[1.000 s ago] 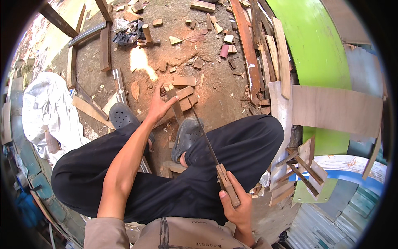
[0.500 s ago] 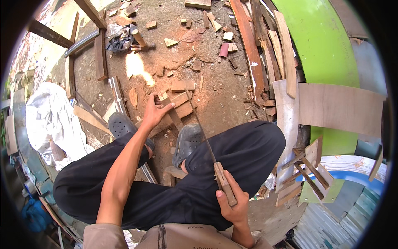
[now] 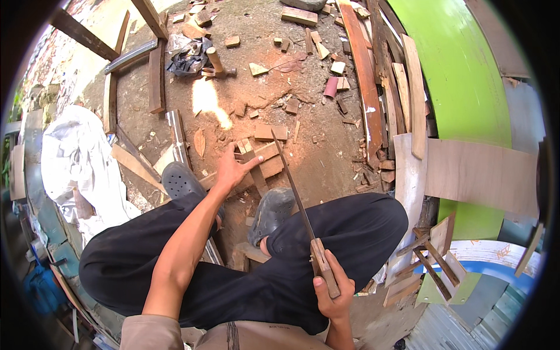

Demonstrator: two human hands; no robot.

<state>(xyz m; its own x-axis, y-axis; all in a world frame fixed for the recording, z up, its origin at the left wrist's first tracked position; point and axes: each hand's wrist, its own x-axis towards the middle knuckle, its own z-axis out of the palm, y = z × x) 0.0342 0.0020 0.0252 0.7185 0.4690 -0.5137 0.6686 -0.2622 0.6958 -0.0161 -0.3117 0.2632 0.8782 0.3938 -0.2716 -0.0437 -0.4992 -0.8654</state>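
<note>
I am squatting on bare earth, legs in black trousers, dark clogs on both feet. My left hand (image 3: 232, 170) reaches forward and its fingers rest on a short wooden block (image 3: 263, 162) lying among other offcuts on the ground. My right hand (image 3: 334, 291) is shut on the wooden handle of a long thin blade (image 3: 291, 186), a machete-like knife. The blade points forward and up, its tip near the blocks just right of my left hand. The knife is off the wood.
Scattered wood scraps and planks (image 3: 366, 87) cover the reddish ground. A green curved panel (image 3: 461, 87) and a plywood sheet (image 3: 481, 172) stand at the right. A white sack (image 3: 76, 163) lies left, a metal bar (image 3: 178, 140) beside my left foot, a mallet (image 3: 217, 61) farther off.
My left hand has stayed on the wooden blocks, shifting slightly. The view has tilted a little; the knife remains raised in my right hand.
</note>
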